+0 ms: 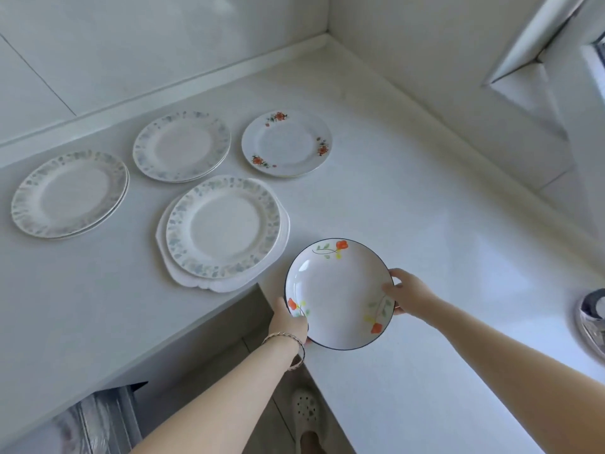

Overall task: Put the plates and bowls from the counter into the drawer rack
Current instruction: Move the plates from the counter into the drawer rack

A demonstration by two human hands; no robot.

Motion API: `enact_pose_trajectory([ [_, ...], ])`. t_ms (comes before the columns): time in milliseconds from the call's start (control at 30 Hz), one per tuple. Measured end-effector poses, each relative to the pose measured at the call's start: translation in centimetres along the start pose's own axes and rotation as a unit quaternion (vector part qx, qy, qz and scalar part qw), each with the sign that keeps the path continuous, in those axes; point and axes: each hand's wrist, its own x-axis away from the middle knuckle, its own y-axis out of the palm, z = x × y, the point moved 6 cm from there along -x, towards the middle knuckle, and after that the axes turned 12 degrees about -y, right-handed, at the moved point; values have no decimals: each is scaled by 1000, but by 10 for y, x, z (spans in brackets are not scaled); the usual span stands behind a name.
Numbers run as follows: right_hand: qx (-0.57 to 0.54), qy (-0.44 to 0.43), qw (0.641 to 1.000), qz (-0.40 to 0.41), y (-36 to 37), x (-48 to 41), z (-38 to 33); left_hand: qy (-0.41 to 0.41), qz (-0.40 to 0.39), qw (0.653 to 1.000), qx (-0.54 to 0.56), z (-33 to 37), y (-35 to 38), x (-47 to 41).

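Observation:
Both hands hold a white bowl (pixel 337 291) with a dark rim and orange flowers, just over the counter's inner corner. My left hand (pixel 288 322) grips its near-left rim; my right hand (pixel 404 294) grips its right rim. On the white counter (pixel 425 198) lie stacks of blue-speckled plates: one at far left (pixel 70 194), one at the back (pixel 181 145), and one (pixel 222 226) resting on a white scalloped platter (pixel 196 283). A plate with red flowers (pixel 286 144) lies at the back right. The open drawer (pixel 98 417) shows at lower left, its inside blurred.
The L-shaped counter meets white tiled walls at the back and right. A shiny metal object (pixel 592 317) sits at the right edge. Below the counter corner is a tiled floor with my foot in a white clog (pixel 306 411).

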Motion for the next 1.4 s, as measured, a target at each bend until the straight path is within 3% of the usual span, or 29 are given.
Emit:
enact_pose_trajectory([
  [267, -6, -43, 999, 8, 18, 19, -16, 6, -76, 983, 165, -13, -19, 2],
  [500, 34, -148, 988, -3, 81, 76, -77, 63, -74, 967, 235, -76, -120, 31],
  [800, -30, -192, 973, -128, 302, 198, -150, 66, -23, 956, 283, -276, -310, 47],
  [967, 4, -166, 967, -193, 444, 253, -150, -10, -24, 953, 302, -400, -397, 36],
  [1200, 56, -84, 967, -232, 584, 254, -118, -109, -7, 940, 324, -511, -437, -27],
  [1400, 110, -41, 969, -219, 653, 201, -96, -143, 24, 955, 259, -532, -443, -108],
])
